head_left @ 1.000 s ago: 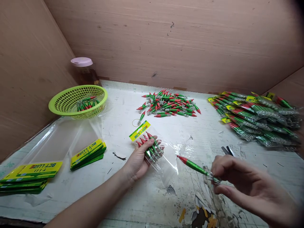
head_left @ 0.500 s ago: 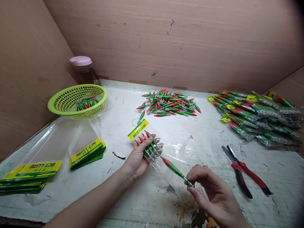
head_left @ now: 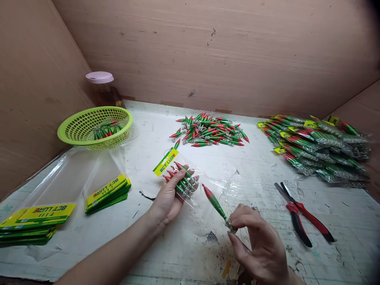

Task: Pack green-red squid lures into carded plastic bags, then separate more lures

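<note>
My left hand (head_left: 169,196) is closed around a clear bag (head_left: 184,180) that already carries several red-and-green lures, its yellow header card (head_left: 166,161) pointing to the far left. I hold the bag just above the tabletop (head_left: 208,166), near the middle of the scene. My right hand (head_left: 258,245) sits nearer and to the right, thumb and fingertips pinched on the hook end of a single lure (head_left: 214,202). That lure slants up and to the left, its red tip just beside the bag's open end; I cannot tell whether the tip is already inside the plastic.

Farther back in the middle lies a loose pile of lures (head_left: 209,130). At the far right is a heap of filled bags (head_left: 317,148). Red-handled pliers (head_left: 303,217) lie on the tabletop to the right of my right hand, apart from it. At the far left stands a green basket (head_left: 77,128) with a few lures in it, and behind it a jar with a pink lid (head_left: 99,77). Near left, two stacks of yellow cards (head_left: 108,192) rest beside flat empty bags (head_left: 74,174).
</note>
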The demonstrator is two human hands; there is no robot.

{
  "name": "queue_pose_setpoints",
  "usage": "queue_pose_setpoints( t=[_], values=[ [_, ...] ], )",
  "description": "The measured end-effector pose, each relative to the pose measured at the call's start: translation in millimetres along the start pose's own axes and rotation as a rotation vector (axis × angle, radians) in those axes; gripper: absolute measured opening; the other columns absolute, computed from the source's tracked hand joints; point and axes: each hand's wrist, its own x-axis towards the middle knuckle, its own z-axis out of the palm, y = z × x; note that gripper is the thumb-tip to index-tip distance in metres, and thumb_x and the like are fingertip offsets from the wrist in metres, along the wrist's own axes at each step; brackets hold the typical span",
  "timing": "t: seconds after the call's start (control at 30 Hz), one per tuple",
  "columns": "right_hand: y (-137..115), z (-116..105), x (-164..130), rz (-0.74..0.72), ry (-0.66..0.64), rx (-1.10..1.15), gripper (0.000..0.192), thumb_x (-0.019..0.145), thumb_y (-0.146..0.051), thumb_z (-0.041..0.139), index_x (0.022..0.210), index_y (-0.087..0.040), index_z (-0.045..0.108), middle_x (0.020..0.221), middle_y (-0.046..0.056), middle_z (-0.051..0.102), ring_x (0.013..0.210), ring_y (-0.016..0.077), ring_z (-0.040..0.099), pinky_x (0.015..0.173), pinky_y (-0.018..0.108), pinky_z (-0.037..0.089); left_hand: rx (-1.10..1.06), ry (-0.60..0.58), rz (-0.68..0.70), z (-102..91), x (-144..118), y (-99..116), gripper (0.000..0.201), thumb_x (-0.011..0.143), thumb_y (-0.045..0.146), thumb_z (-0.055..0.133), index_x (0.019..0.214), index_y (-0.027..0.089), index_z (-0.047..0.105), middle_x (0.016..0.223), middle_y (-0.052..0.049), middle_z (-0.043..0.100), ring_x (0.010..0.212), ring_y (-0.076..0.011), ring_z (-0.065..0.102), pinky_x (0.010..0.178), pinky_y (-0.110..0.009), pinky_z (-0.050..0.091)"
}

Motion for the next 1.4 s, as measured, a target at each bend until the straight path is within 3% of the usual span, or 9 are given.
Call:
queue_pose_setpoints(
  t=[0.13,0.3,0.5,0.63,0.87,1.1,1.3,1.4],
  values=[
    [-3,-4,-4,-0.031,0.013,0.038,0.032,0.079,0.004,0.049,0.104,-0.017,0.049,0.085,0.006,0.053,0.081,0.0172,0.052,0.074,0.036,0.043,-0.002,0.015,0.012,1.7,1,2,0.013,0.089,0.011,0.055,0.097,0.013,0.065,0.097,-0.007,0.066,0.08,-0.0216,0.067,0.062,-0.029,0.059],
    [3,-1,-1,-0.007,-0.007,-0.055,0.035,0.08,0.004,0.052,0.108,-0.016,0.051,0.088,0.006,0.055,0.082,0.0162,0.054,0.072,0.034,0.045,0.053,-0.049,-0.053,-2.6,-3,-6,0.016,0.087,0.012,0.059,0.102,0.012,0.065,0.095,-0.009,0.067,0.083,-0.0236,0.066,0.068,-0.029,0.059],
    [-1,6,11,-0.204,0.019,-0.25,0.045,0.074,0.009,0.055,0.114,-0.013,0.052,0.095,0.01,0.059,0.085,0.0185,0.056,0.07,0.035,0.047,0.057,-0.08,-0.057,-2.4,-4,-8,0.014,0.086,0.012,0.059,0.099,0.012,0.065,0.093,-0.009,0.066,0.081,-0.0217,0.066,0.069,-0.027,0.058],
    [-1,4,5,-0.142,0.038,-0.187,0.043,0.075,0.006,0.055,0.111,-0.017,0.052,0.09,0.007,0.059,0.082,0.0193,0.058,0.075,0.041,0.047,0.063,-0.087,-0.054,-3.2,-5,-6,0.016,0.086,0.013,0.06,0.102,0.013,0.065,0.1,-0.01,0.065,0.082,-0.0201,0.066,0.069,-0.028,0.057],
    [-2,4,3,-0.08,0.037,-0.181,0.042,0.078,0.004,0.055,0.113,-0.019,0.053,0.089,0.006,0.06,0.077,0.0169,0.057,0.068,0.034,0.048,0.102,-0.168,-0.07,-1.8,-11,-8,0.019,0.085,0.014,0.062,0.103,0.011,0.065,0.096,-0.011,0.065,0.081,-0.0216,0.066,0.071,-0.03,0.057],
    [-7,18,15,-0.196,0.038,-0.243,0.048,0.075,0.009,0.054,0.116,-0.015,0.052,0.09,0.008,0.059,0.076,0.016,0.054,0.066,0.032,0.048,0.075,-0.17,-0.087,-2.5,-9,-11,0.02,0.083,0.012,0.064,0.103,0.009,0.065,0.089,-0.01,0.066,0.075,-0.0165,0.065,0.068,-0.022,0.056],
    [-6,29,8,0.081,0.191,-0.037,0.03,0.082,-0.003,0.055,0.107,-0.019,0.054,0.093,0.007,0.056,0.091,0.0183,0.055,0.071,0.03,0.048,0.08,-0.172,-0.075,-1.4,-10,-11,0.022,0.082,0.011,0.065,0.104,0.009,0.065,0.089,-0.011,0.066,0.076,-0.0175,0.064,0.068,-0.025,0.057],
    [-5,30,9,0.149,0.26,0.002,0.022,0.085,-0.007,0.055,0.104,-0.019,0.054,0.095,0.008,0.056,0.092,0.0182,0.055,0.07,0.028,0.048,0.079,-0.182,-0.06,-2.0,-10,-12,0.022,0.082,0.012,0.065,0.104,0.009,0.065,0.091,-0.012,0.066,0.079,-0.0172,0.064,0.071,-0.025,0.056]
  ],
)
